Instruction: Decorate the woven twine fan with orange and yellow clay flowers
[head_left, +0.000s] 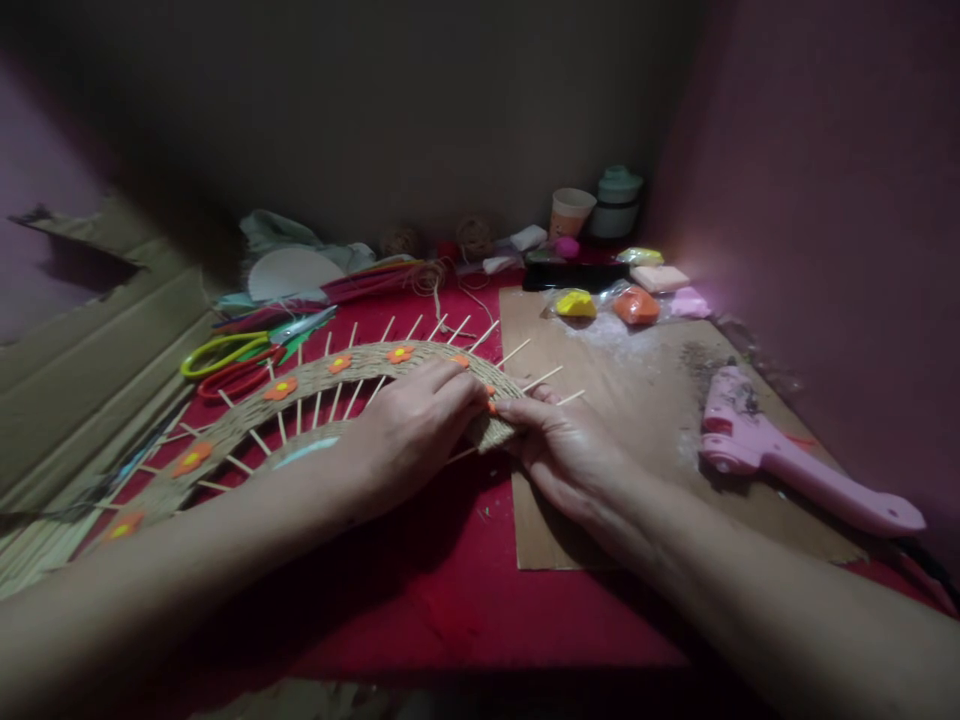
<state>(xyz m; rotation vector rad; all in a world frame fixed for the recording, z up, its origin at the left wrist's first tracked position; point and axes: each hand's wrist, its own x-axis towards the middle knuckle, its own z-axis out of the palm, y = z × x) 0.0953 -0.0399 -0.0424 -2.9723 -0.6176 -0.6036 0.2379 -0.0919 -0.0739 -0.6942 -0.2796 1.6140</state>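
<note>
A fan-shaped piece woven from brown twine (307, 376) spreads over the red cloth, thin wooden sticks poking out along its curved band. Orange clay flowers with yellow centres (400, 354) are spaced along that band. At the band's right end, my left hand (424, 420) is closed, its fingertips pressed at a small orange flower (491, 407). My right hand (574, 450) grips the edge of the same end, thumb on top beside the flower and fingers underneath. My left forearm hides the lower part of the weave.
A pink glue gun (802, 470) lies on a brown board (600, 370) at the right. Wrapped yellow clay (576, 304) and orange clay (636, 305) sit behind it. Scissors (225, 355) lie at left, near cardboard (97, 330). A paper cup (571, 212) and jar (617, 202) stand at the back.
</note>
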